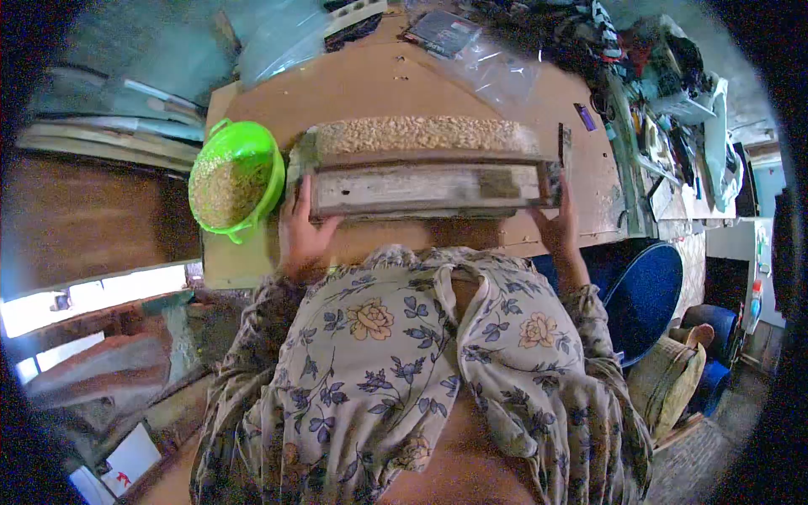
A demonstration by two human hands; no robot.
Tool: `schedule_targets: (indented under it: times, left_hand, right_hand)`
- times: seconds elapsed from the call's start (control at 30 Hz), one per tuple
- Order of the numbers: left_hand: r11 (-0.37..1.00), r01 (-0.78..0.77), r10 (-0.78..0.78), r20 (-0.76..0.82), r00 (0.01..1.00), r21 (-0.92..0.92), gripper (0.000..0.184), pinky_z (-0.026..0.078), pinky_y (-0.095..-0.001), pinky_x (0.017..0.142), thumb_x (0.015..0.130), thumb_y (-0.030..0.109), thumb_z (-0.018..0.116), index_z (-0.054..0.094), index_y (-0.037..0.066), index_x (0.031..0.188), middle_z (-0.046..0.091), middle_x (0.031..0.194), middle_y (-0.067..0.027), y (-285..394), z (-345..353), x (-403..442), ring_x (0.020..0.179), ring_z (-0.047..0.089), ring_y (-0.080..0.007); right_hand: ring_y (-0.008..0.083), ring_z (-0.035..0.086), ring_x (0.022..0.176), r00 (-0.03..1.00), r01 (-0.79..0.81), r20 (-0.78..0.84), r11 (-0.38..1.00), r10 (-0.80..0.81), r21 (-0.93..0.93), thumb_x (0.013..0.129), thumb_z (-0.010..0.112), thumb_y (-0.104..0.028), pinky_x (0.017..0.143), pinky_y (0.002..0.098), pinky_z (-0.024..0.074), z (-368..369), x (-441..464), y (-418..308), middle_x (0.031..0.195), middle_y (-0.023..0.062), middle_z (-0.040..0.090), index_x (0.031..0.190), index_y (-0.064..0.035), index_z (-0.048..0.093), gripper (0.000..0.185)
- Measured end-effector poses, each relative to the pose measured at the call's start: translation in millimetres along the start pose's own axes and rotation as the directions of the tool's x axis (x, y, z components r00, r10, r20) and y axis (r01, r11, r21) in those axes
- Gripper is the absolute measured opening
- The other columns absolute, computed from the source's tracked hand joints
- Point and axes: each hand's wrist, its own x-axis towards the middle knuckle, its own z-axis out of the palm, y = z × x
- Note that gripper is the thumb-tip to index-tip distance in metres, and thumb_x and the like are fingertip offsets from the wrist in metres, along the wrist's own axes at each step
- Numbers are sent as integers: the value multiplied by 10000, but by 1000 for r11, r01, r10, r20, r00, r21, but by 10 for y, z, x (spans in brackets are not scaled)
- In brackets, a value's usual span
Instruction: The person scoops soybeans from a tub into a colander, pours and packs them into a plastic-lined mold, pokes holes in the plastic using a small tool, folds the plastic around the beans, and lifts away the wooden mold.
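Observation:
A long, worn wooden frame point(421, 183) lies crosswise on the table in front of me, with a pale board face and a darker patch near its right end. My left hand point(305, 234) grips its left end, thumb along the near edge. At the opposite end my right hand point(558, 229) holds the frame the same way. Along the far side runs a bed of pale, chopped-looking pieces point(421, 134); I cannot tell whether it sits in the same frame. Left of my left hand, a bright green plastic colander point(268, 151) is tilted and contains similar pale pieces.
The brown tabletop point(353, 84) carries clear plastic bags point(497, 71) at the back and a small purple object point(585, 117) at right. A narrow dark strip point(565, 143) lies by the frame's right end. A large blue barrel point(635, 295) stands at my right.

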Motion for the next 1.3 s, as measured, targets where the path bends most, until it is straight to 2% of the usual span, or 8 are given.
schedule_targets:
  times: [0.27,0.57,0.77,0.83,0.9,0.93,1.07,1.3]
  left_hand:
    - [988,139,-145,85,986,72,776,328,-398,936,650,190,686,278,69,1299,396,1232,-230,-35,300,54,1138,379,-374]
    - [998,45,-47,54,997,44,743,289,-400,963,665,216,659,277,58,1283,339,1264,-238,-272,118,118,1169,329,-376]
    - [977,-210,211,-7,978,33,724,231,-482,971,665,263,637,284,59,1263,223,1335,-209,-31,45,291,1207,246,-399]
    - [944,-183,153,129,980,274,747,179,-560,953,656,341,625,293,66,1266,183,1357,-193,152,55,394,1228,204,-397]
    - [915,-268,241,124,963,301,770,132,-590,948,651,408,607,296,86,1277,183,1362,-183,276,133,471,1245,182,-373]
    - [892,-308,260,183,948,330,777,116,-580,959,652,428,601,295,98,1286,180,1366,-177,381,146,507,1252,168,-365]
    - [833,-406,313,286,906,376,795,78,-579,968,679,500,544,267,111,1314,169,1371,-182,585,267,619,1260,147,-369]
    - [838,-319,210,279,937,442,790,88,-569,969,672,522,528,281,125,1308,181,1374,-160,589,373,641,1262,152,-358]
  right_hand:
    - [338,379,1144,991,-83,102,995,89,-60,614,713,-163,936,369,338,113,11,176,1228,185,408,1256,-28,301,775]
    - [331,386,1139,984,-107,141,994,108,-17,615,698,-125,946,360,331,257,160,-70,1231,191,401,1236,-5,329,733]
    - [334,384,1141,971,-168,179,985,157,49,608,687,-88,945,364,328,97,199,-291,1229,193,401,1231,-1,323,726]
    - [318,383,1151,988,-110,103,994,112,-29,606,669,-60,944,359,328,103,157,-12,1239,190,397,1242,-5,314,730]
    - [309,366,1170,974,-150,197,971,113,188,608,661,-47,950,357,322,-11,244,32,1256,192,380,1236,-21,337,707]
    - [326,394,1140,995,-9,102,991,-5,132,626,664,-70,934,364,339,42,331,273,1234,197,406,1208,-33,387,646]
    - [348,443,1080,993,-116,15,988,115,101,659,654,-141,903,372,368,192,1060,632,1189,189,455,1163,-31,442,558]
    - [340,491,1017,943,290,245,921,-228,-261,732,565,-235,843,394,410,980,2197,1238,1142,192,493,1150,-22,470,479]
